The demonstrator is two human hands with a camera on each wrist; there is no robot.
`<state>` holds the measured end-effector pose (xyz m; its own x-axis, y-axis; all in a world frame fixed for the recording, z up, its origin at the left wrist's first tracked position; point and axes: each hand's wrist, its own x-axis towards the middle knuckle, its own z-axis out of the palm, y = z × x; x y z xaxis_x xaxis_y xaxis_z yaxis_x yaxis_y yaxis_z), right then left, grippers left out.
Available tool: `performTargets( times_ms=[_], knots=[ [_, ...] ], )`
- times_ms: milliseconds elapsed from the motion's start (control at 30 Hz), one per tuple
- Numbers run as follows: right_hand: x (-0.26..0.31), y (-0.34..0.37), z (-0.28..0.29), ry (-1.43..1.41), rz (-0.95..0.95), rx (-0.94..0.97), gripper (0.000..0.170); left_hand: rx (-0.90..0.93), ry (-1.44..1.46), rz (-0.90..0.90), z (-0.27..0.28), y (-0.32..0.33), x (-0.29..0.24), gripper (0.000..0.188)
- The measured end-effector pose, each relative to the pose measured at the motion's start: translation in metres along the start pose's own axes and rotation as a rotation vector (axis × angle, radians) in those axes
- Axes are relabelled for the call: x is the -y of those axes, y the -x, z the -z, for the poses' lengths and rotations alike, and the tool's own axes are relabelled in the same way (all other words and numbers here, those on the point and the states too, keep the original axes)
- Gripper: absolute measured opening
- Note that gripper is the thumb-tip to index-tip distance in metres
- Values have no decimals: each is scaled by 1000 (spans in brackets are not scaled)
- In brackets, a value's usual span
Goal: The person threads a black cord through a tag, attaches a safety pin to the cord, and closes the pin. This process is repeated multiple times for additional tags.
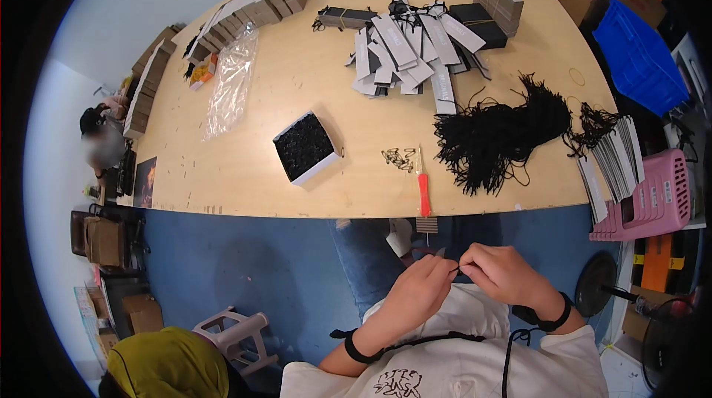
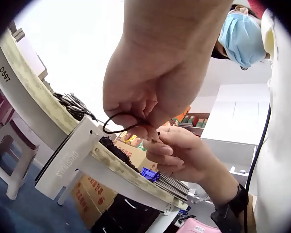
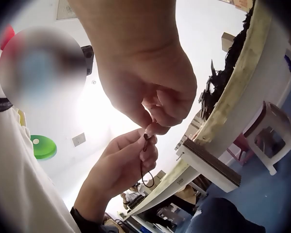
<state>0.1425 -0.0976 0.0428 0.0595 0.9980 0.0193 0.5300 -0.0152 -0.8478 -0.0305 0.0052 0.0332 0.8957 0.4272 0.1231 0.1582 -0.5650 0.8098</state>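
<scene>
My left hand [image 1: 423,290] and right hand [image 1: 500,272] meet fingertip to fingertip in front of my body, beyond the table's near edge. Between them they pinch a thin black cord [image 2: 105,127], whose loop curves out from the left fingers in the left wrist view. A white hang tag [image 2: 70,158] with ORIGINALS printed on it and a hole at one end hangs beside the loop. In the right wrist view, the cord [image 3: 142,175] dangles below the left hand [image 3: 121,162], and the tag stack [image 3: 211,165] shows edge-on. The fingers hide where the cord ends meet.
On the table lie a white box [image 1: 326,168] of small black pieces, a heap of tags [image 1: 397,42], a bundle of black cords [image 1: 504,127], metal pins [image 1: 400,159] and a red-handled tool [image 1: 423,194]. A pink basket [image 1: 653,205] stands right, a stool [image 1: 233,335] left.
</scene>
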Motion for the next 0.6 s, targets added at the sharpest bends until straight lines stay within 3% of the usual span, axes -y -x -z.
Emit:
performTargets(
  times_ms=[333, 400, 600],
  knots=[
    [0, 0, 5, -115, -1, 89, 9, 105, 302, 63, 5, 2, 2, 9],
    [3, 1, 7, -150, 7, 87, 7, 155, 434, 174, 6, 3, 0, 8],
    [2, 4, 8, -330, -115, 128, 6, 125, 447, 189, 3, 3, -1, 9]
  ],
)
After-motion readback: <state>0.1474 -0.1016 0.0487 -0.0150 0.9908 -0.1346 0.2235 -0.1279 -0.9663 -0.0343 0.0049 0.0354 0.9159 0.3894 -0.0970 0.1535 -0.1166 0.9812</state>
